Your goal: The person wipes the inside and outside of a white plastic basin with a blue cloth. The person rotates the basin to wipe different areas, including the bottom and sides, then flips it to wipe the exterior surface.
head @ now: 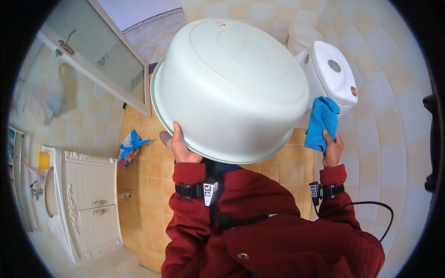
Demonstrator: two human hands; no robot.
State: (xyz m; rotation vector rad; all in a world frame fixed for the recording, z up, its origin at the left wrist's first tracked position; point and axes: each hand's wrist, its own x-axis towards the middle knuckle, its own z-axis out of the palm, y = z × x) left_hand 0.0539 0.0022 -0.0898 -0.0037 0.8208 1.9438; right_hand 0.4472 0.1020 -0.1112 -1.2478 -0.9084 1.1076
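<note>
A large pale green plastic basin [236, 90] is tilted in front of me, its underside facing up and away. My left hand [186, 149] grips its near left rim, the thumb on the outer wall and the other fingers hidden beneath. To the right of the basin, my right hand [333, 147] holds a folded blue cloth [322, 123] by its lower edge, apart from the basin. The cloth hangs over the view of the toilet's near side.
A white toilet tank [333, 76] stands at the right, with a white bucket [302, 36] behind it. A blue plastic bag [131, 147] lies on the tiled floor [149, 187]. On the left are a washstand cabinet [94, 194] and an open glazed door [104, 52].
</note>
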